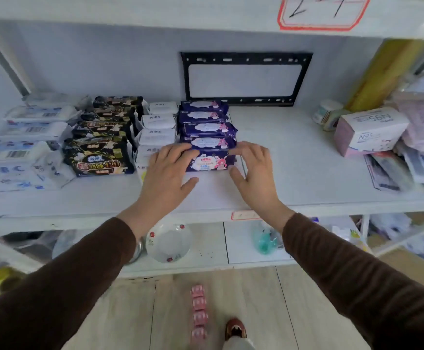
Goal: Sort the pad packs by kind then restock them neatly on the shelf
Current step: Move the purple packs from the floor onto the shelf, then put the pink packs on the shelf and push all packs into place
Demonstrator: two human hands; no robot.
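We see the front purple pack (209, 161) standing on the white shelf (294, 157) between our two hands: a deep violet wrapper with a white cloud-shaped label, a pink rabbit figure at its right end and small print too blurred to read. Our left hand (166, 170) lies with straight, spread fingers over the pack's left end, the thumb hanging loose below; our right hand (252, 168) has its fingertips touching the pack's right end, fingers relaxed and open, thumb apart near the shelf surface. Neither hand curls round it. Directly behind the pack, beyond our fingertips, four more purple packs (205, 122) of the same design stand in a row running to the back wall. Just left of our left hand runs a row of white packs (157, 122), then a row of black packs with gold print (99, 147), and farther left pale blue-and-white packs (21, 137). Well to the right of our right hand sits a pink-and-white N95 box (370, 132)
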